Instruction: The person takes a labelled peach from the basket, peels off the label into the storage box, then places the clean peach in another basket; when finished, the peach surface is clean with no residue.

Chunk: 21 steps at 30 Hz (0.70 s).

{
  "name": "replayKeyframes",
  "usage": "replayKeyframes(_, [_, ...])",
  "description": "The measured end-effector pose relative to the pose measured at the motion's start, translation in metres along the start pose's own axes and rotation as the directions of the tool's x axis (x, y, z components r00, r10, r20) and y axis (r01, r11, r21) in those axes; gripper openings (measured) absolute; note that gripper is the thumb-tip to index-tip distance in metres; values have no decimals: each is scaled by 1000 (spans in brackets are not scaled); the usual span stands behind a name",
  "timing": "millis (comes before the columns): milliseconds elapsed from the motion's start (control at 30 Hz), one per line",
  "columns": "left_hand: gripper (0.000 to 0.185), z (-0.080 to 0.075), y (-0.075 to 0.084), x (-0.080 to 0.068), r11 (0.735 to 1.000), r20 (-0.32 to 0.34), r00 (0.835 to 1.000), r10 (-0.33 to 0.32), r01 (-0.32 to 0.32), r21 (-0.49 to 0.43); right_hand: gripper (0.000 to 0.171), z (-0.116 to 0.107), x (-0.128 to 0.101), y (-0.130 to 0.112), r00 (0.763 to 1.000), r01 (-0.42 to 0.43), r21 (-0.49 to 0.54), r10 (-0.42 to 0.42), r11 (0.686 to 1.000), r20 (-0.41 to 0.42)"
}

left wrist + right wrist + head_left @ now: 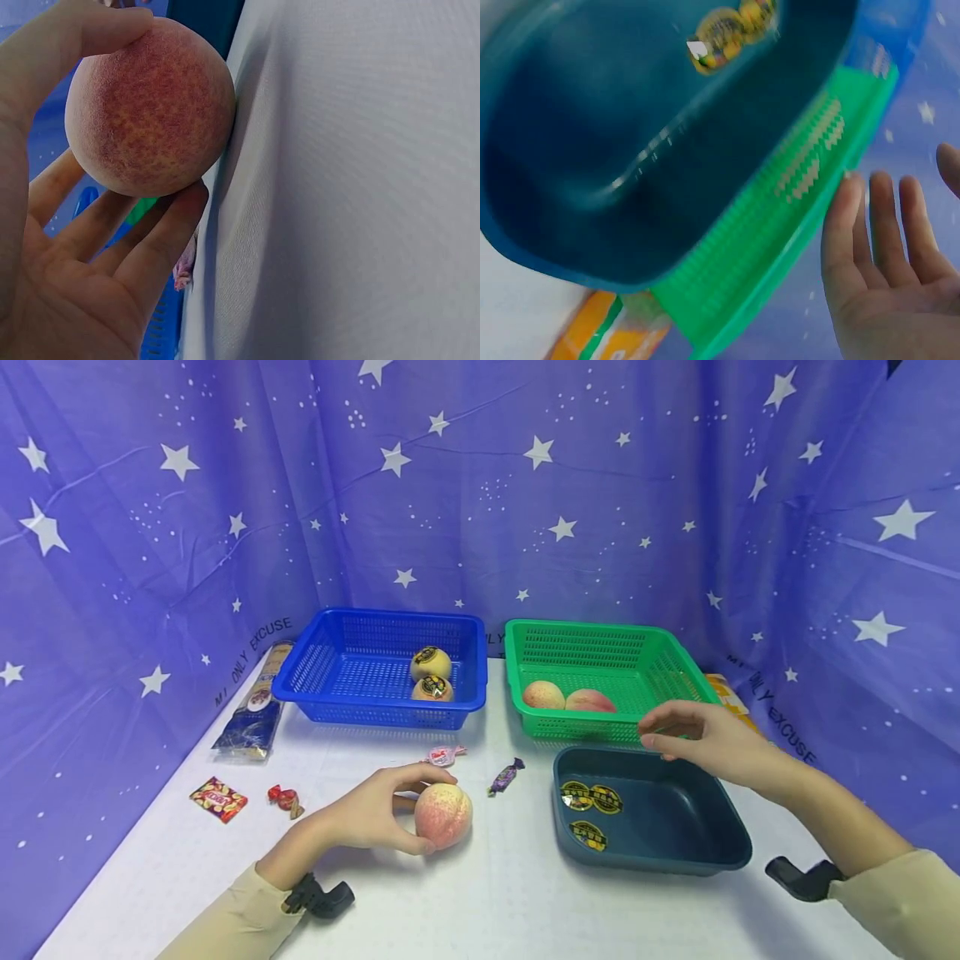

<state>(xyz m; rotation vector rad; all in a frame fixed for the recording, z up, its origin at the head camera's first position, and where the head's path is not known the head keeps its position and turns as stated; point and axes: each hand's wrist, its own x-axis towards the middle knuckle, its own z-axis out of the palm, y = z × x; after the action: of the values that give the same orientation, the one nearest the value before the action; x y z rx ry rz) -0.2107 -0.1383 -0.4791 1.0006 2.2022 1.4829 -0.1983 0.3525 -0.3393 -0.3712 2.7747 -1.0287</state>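
With two peaches already in the green plastic mesh basket (pixel 600 647), the left hand (pixel 367 814) has its fingers curled round a third round pink-yellow peach (pixel 443 814) on the table in front of that basket, not yet lifted, while the right hand (pixel 705 739) hovers empty, fingers straight and apart, just before the basket's front rim.

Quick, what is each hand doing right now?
Left hand: grips the peach, which touches the table.
Right hand: open, holding nothing, above the dark tray.

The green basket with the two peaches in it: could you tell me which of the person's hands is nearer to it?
Right. The right hand hovers open at the green basket's front right corner, above the dark tray. The left hand grips a peach on the table, well left of it.
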Motion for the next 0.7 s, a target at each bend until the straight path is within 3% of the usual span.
replayKeyframes(133, [83, 1, 1, 0, 1000, -11, 1000, 6, -6, 21, 47, -18, 3, 13, 991, -55, -44, 49, 997, -124])
replayKeyframes(233, [83, 1, 2, 2, 999, -10, 1000, 15, -15, 33, 61, -30, 6, 26, 982, -101, -45, 93, 994, -163])
replayKeyframes(467, [82, -3, 10, 9, 1000, 10, 1000, 9, -10, 21, 96, -48, 17, 63, 978, -175, -25, 171, 984, -124])
replayKeyframes(700, [84, -9, 35, 33, 999, 41, 998, 50, -49, -21, 108, -55, 24, 88, 972, -222, 45, 224, 974, -74])
